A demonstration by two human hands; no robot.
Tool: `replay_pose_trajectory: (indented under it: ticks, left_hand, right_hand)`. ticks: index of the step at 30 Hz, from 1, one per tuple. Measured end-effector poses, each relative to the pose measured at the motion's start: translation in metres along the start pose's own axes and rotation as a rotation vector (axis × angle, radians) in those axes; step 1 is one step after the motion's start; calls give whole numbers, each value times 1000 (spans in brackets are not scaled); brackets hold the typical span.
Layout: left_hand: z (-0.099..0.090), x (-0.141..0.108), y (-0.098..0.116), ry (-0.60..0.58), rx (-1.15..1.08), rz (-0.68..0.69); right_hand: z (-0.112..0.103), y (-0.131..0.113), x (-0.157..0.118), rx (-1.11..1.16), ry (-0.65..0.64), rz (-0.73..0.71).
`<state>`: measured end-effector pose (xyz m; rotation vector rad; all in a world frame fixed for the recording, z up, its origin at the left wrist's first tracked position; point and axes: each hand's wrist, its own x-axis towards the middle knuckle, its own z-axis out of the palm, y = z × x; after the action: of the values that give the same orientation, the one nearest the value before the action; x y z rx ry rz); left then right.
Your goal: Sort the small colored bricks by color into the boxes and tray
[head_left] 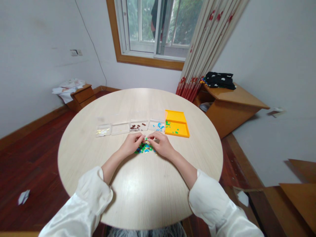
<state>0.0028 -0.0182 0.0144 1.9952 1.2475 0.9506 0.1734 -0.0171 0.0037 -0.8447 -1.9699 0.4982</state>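
Observation:
A pile of small green, blue, yellow and brown pieces (145, 148) lies on the round table (148, 184). At its left edge is my left hand (132, 144), fingers closed in a pinch; what it holds is too small to name. My right hand (161, 144), also pinched, is at the pile's right, fingertips near a tiny green and a reddish piece. Beyond the hands stand open clear boxes: one with yellowish pieces (103, 131), one with hardly anything in it (120, 128), one with brown pieces (138, 126), one with blue pieces (157, 126). The orange box (182, 131) holds green pieces.
The orange box's lid stands open behind it. A wooden cabinet (229, 95) with dark folded cloth (219, 80) is beyond the table at right. A small wooden stand (85, 93) with papers is at back left. A curtain (202, 46) hangs beside the window.

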Motion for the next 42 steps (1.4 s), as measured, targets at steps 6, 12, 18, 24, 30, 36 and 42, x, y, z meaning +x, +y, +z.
replay_pose_trajectory:
  ticks: [6, 12, 18, 24, 30, 36, 42]
  left_hand:
    - [-3, 1, 0, 167, -5, -19]
    - [-4, 3, -5, 263, 0, -40]
    - [-4, 3, -3, 254, 11, -41]
    - [-4, 3, -3, 250, 15, -29]
    - [-4, 3, -2, 239, 17, -32]
    - [-4, 2, -2, 228, 21, -42]
    - [-4, 2, -3, 205, 25, -48]
  right_hand:
    - [-3, -4, 1, 27, 103, -47]
    - [-4, -2, 1, 11, 105, -30]
    - [-3, -1, 1, 3, 110, -15]
    - [-2, 0, 1, -8, 108, 3]
    - [-2, -1, 0, 12, 103, 70]
    - [-3, -2, 1, 24, 98, 118]
    - [-4, -4, 2, 10, 113, 110]
